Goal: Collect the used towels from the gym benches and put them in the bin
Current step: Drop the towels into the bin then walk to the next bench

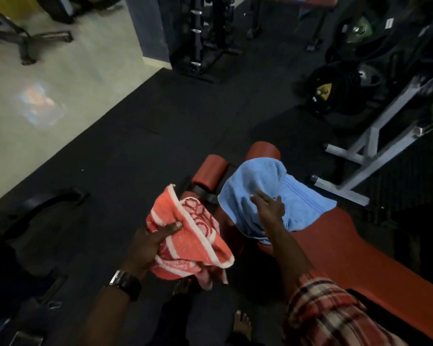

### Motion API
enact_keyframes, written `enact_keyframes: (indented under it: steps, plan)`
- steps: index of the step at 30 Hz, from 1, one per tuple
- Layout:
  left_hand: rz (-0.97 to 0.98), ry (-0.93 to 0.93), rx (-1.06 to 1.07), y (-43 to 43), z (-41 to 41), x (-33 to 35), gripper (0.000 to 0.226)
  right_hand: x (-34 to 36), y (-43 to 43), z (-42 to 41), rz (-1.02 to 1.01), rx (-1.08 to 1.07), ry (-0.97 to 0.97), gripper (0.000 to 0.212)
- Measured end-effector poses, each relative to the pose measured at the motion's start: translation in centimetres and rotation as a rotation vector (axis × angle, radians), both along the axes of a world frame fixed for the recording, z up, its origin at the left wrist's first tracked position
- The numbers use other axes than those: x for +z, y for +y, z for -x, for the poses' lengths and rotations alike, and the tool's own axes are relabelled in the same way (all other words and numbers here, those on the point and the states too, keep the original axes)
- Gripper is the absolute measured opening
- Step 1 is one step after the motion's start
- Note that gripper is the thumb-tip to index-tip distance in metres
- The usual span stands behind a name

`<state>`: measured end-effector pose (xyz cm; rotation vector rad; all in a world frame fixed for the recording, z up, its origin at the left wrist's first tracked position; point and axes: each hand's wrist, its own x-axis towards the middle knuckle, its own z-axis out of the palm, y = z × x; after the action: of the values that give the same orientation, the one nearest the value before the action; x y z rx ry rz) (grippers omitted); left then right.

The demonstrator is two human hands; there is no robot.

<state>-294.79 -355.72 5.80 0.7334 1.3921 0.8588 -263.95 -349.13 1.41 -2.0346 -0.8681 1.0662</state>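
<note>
My left hand (152, 242) grips a bunched orange towel (193, 236) with white stripes and a patterned border, held above the dark floor. A light blue towel (265, 193) lies draped over the end of a red padded bench (340, 248), partly covering one red roller pad (262, 150). My right hand (269, 208) rests on the blue towel with fingers spread, two of them pointing forward; it does not hold the cloth. No bin is in view.
A second red roller pad (210, 171) sits left of the blue towel. A grey steel frame (367, 156) and stacked weight plates (342, 91) stand at the right. A dark dumbbell rack (205, 38) is at the back, black equipment (35, 208) at the left.
</note>
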Motion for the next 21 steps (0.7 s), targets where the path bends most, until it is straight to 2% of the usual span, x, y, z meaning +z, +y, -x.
enact_keyframes:
  steps: [3,5,8,13,18,21]
  plan:
    - [0.013,-0.006,-0.043,3.8,0.6,0.1,0.072,-1.3,1.3,0.4,0.045,0.061,-0.001,0.038]
    - [0.039,-0.010,-0.131,6.7,1.1,0.1,0.075,-0.9,1.9,0.7,-0.016,-0.023,0.032,0.029]
    - [0.028,-0.024,-0.227,10.6,1.2,0.4,0.071,1.0,2.0,1.2,-0.096,-0.278,0.100,0.027]
    - [0.054,-0.093,-0.386,14.9,0.2,0.2,0.070,4.8,-0.4,2.4,-0.217,-0.574,0.081,0.053]
    - [0.031,-0.116,-0.564,15.2,-1.6,0.3,0.062,6.7,-4.7,3.7,-0.333,-0.763,0.176,0.043]
    - [0.061,-0.182,-0.648,13.9,-3.1,1.0,0.045,7.6,-8.0,4.6,-0.416,-0.920,0.359,0.040]
